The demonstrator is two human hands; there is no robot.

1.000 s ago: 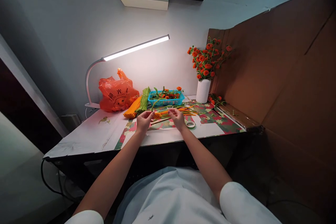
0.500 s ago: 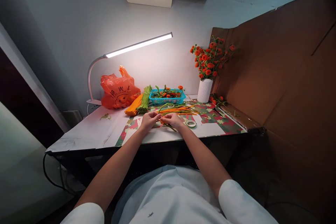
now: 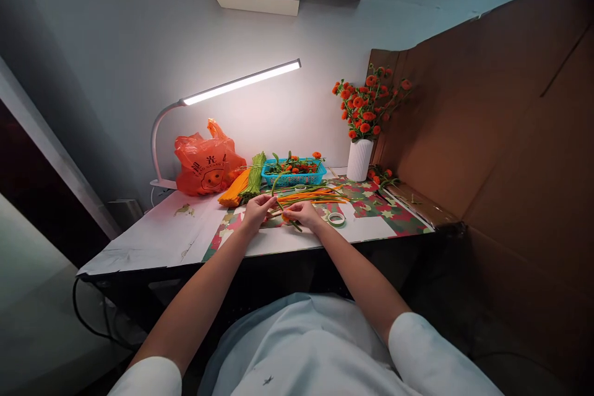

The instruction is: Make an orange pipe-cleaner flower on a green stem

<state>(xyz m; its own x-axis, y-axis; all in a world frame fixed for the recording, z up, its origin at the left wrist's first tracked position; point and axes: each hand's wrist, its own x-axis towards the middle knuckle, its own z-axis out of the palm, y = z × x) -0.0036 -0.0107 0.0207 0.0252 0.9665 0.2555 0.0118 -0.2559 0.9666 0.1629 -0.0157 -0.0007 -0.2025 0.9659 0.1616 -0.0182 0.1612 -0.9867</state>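
Over the front of the table, my left hand [image 3: 258,213] pinches a fuzzy green pipe-cleaner stem [image 3: 274,185], whose upper end curves up above the fingers. Close by on the right, my right hand [image 3: 303,215] has its fingers closed at a small orange pipe-cleaner flower [image 3: 285,218]. A green end pokes out below the flower toward me. The fingers partly cover where flower and stem meet. Loose orange and green pipe cleaners [image 3: 320,196] lie just behind the hands. A roll of pale green tape [image 3: 336,219] rests right of my right hand.
Behind stand a blue basket [image 3: 294,179] of orange flowers, orange [image 3: 233,192] and green [image 3: 255,178] pipe-cleaner bundles, and a red plastic bag [image 3: 208,164]. A white vase [image 3: 360,161] of flowers stands at right, near a cardboard wall [image 3: 487,105]. A lamp [image 3: 244,81] hangs above.
The green stem now rises steeply from my left fingers, where it lay lower and bent rightward. My hands have parted slightly. The whole view has shifted a little.
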